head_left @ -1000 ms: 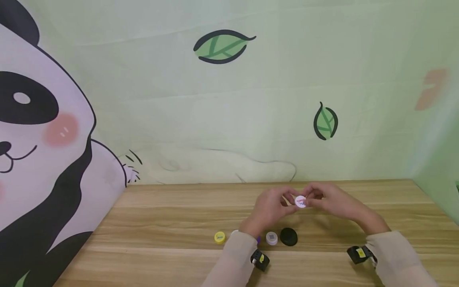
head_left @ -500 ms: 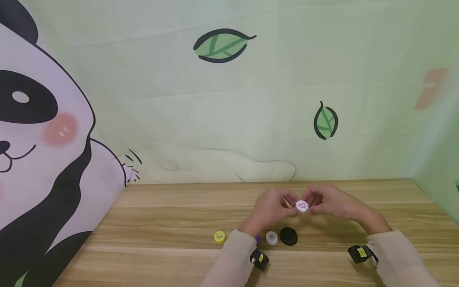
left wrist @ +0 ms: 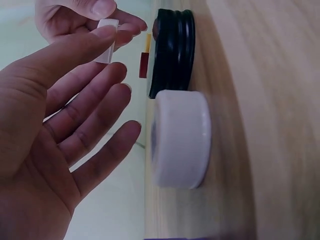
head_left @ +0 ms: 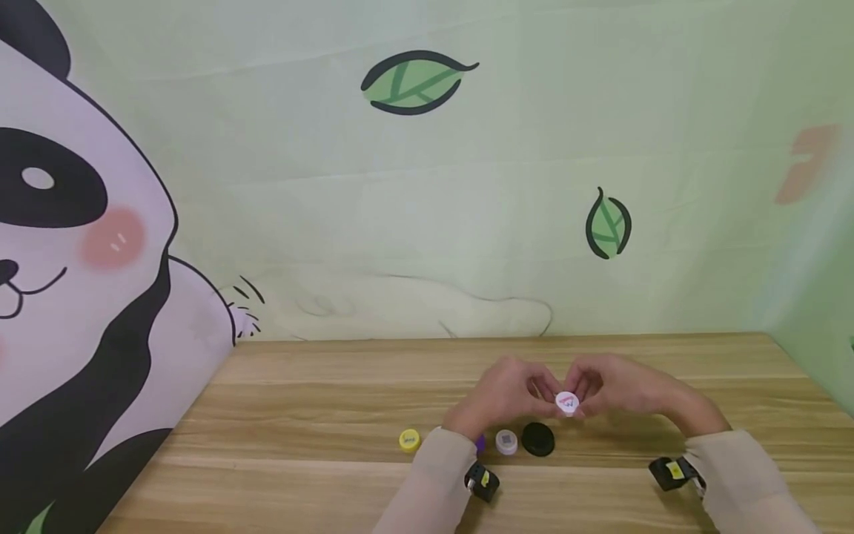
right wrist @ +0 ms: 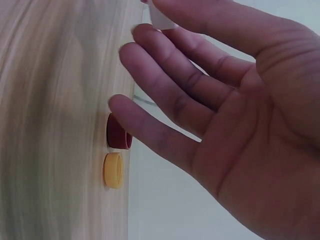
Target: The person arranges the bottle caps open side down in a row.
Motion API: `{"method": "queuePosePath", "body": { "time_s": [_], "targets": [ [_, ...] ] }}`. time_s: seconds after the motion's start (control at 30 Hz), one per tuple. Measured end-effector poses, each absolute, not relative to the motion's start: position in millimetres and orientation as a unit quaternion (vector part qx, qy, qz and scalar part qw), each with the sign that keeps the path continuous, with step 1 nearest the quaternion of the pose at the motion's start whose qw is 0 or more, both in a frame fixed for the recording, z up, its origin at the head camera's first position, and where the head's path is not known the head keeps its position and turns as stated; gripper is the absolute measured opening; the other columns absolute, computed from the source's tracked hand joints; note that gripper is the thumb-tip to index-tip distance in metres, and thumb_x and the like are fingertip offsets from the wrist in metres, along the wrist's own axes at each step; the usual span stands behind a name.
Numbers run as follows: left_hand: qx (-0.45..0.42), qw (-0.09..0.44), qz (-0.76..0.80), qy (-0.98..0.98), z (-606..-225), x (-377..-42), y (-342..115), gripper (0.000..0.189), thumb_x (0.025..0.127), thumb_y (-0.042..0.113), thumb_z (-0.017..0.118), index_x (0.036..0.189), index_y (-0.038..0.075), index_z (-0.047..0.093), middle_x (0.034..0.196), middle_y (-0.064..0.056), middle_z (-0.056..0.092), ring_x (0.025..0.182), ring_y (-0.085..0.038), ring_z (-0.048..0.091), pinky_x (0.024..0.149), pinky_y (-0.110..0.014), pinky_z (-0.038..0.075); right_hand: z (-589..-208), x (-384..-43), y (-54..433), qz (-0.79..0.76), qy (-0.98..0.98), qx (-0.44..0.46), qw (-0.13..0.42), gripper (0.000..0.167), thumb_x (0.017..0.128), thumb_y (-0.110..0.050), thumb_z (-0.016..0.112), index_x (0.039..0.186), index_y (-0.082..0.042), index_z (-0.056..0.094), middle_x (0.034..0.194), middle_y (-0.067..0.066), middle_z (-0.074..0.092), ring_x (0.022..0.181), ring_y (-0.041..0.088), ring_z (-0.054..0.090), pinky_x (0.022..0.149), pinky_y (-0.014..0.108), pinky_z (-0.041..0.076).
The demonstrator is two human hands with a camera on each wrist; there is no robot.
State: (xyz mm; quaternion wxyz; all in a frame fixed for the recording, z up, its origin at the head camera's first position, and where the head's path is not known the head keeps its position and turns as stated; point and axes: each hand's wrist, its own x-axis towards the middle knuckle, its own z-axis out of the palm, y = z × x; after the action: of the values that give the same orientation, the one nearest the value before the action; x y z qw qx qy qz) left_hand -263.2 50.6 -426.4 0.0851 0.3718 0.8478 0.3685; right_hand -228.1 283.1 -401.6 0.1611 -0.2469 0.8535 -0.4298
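Both hands meet just above the wooden table (head_left: pixel 320 400), and between their fingertips is a small white cap (head_left: pixel 566 402) with a red and blue mark. My left hand (head_left: pixel 534 393) pinches it from the left and my right hand (head_left: pixel 590 389) from the right. In the left wrist view a left fingertip (left wrist: pixel 102 34) touches the cap's white rim (left wrist: pixel 106 42) while the other fingers spread fairly straight. The right wrist view shows the cap (right wrist: pixel 160 17) at the top edge, under the right hand's fingers (right wrist: pixel 190 95).
A row of caps lies on the table in front of the hands: yellow (head_left: pixel 409 440), purple (head_left: pixel 480 443) mostly hidden by the left sleeve, white (head_left: pixel 506 441) and black (head_left: pixel 537 438). A dark red cap (right wrist: pixel 118 132) shows in the right wrist view. A painted wall stands behind the table.
Both hands have come down and slightly nearer with the white cap held between them, and it now hangs close above the black cap. The caps on the table have not moved.
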Motion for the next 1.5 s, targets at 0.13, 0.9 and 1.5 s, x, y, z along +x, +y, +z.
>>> {"method": "queuePosePath", "body": {
  "time_s": [0.13,0.9,1.5],
  "targets": [
    [0.368,0.107,0.363,0.849,-428,-262,51,0.019,0.084,0.019,0.093,0.097,0.017,0.08,0.08,0.021,0.07,0.076,0.006,0.064,0.075,-0.016,0.051,-403,-229,282,-0.428,0.848,-0.258,0.177,0.025,0.087,0.0,0.083,0.107,-0.001,0.068,0.097,0.004,0.07,0.09,0.023,0.066,0.077,0.029,0.056],
    [0.397,0.122,0.273,0.868,-433,-253,61,0.02,0.083,0.025,0.094,0.097,0.018,0.081,0.078,0.021,0.07,0.073,0.011,0.06,0.073,-0.011,0.047,-423,-212,285,-0.433,0.843,-0.257,0.191,0.028,0.085,-0.002,0.084,0.106,-0.002,0.066,0.09,0.005,0.066,0.081,0.019,0.062,0.068,0.026,0.054],
    [0.415,0.116,0.225,0.874,-431,-251,63,0.015,0.082,0.03,0.095,0.09,0.023,0.084,0.078,0.025,0.071,0.075,0.011,0.058,0.072,-0.01,0.046,-430,-210,284,-0.412,0.85,-0.274,0.182,0.028,0.083,-0.007,0.087,0.101,-0.007,0.066,0.089,0.002,0.066,0.08,0.014,0.062,0.07,0.025,0.052]
  ]
}}
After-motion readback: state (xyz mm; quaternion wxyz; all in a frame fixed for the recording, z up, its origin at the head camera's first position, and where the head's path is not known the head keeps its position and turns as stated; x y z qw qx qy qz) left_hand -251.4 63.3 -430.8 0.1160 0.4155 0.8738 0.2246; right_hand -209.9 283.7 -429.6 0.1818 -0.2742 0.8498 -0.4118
